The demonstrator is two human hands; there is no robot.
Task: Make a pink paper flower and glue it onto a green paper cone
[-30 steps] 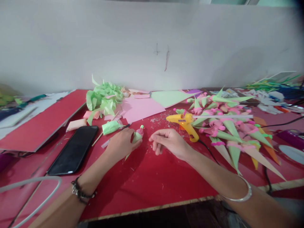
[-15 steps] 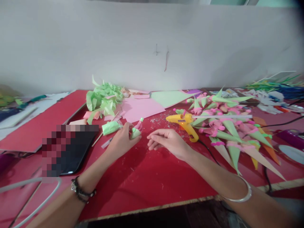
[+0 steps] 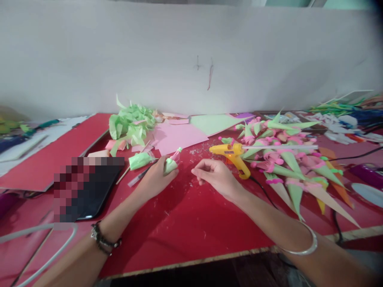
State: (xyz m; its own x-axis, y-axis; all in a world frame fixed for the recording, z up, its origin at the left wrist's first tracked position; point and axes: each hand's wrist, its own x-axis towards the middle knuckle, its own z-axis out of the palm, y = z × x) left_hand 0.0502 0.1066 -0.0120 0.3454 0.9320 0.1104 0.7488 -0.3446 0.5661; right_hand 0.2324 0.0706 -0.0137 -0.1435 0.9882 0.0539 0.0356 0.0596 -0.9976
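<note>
My left hand [image 3: 160,174] is closed around a small green-and-pink paper cone [image 3: 171,165] with a bright green tip on its pink end. Part of the cone is hidden by my fingers. To its right, my right hand [image 3: 214,177] hovers above the red table [image 3: 179,231]. Its thumb and forefinger are pinched together, and whatever may be between them is too small or hidden to make out. Just beyond it lies a yellow hot glue gun [image 3: 230,151] with a long glue stick in its back. A cutter-like tool [image 3: 140,175] lies beside my left hand.
Finished paper cones [image 3: 287,159] in green, pink and orange pile up at the right. Crumpled green paper [image 3: 131,123] and pink sheets [image 3: 176,137] lie at the back. A partly blurred black tablet-like device [image 3: 98,191] rests at the left. The glue gun's cord [image 3: 265,191] trails right.
My right hand has shifted slightly right, and its fingers have drawn in from loosely stretched to a pinch. The cone in my left hand has turned slightly.
</note>
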